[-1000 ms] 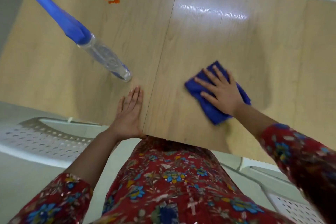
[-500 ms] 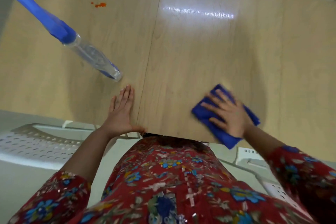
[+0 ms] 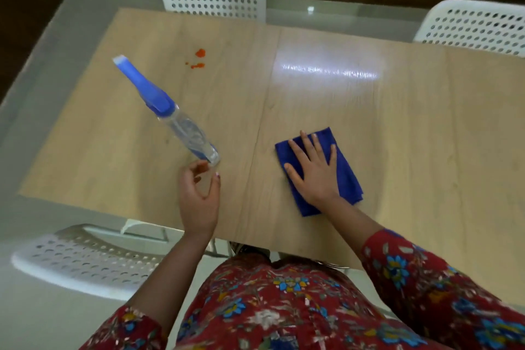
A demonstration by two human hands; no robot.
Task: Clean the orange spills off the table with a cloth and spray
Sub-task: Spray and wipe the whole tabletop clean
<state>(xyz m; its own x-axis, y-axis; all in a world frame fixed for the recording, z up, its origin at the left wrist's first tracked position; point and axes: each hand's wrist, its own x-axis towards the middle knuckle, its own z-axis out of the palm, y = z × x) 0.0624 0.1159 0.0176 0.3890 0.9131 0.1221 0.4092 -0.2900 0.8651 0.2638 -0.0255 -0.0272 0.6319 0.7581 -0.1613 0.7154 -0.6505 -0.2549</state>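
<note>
Head view: we see spray bottle [image 3: 181, 122] on table [image 3: 426, 128]. Orange spills [image 3: 200, 60] lie beyond bottle, near its nozzle end. Left hand [image 3: 199, 196] just short of bottle's base, fingers loosely curled, gripping nothing; contact unclear. Right of bottle, right hand [image 3: 315, 173], fingers spread flat, presses blue cloth [image 3: 349, 176] onto tabletop.

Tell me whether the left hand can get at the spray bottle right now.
Probably yes. The left hand hovers right at the base of the spray bottle, its fingers loosely curled and holding nothing, and nothing lies between them.
</note>
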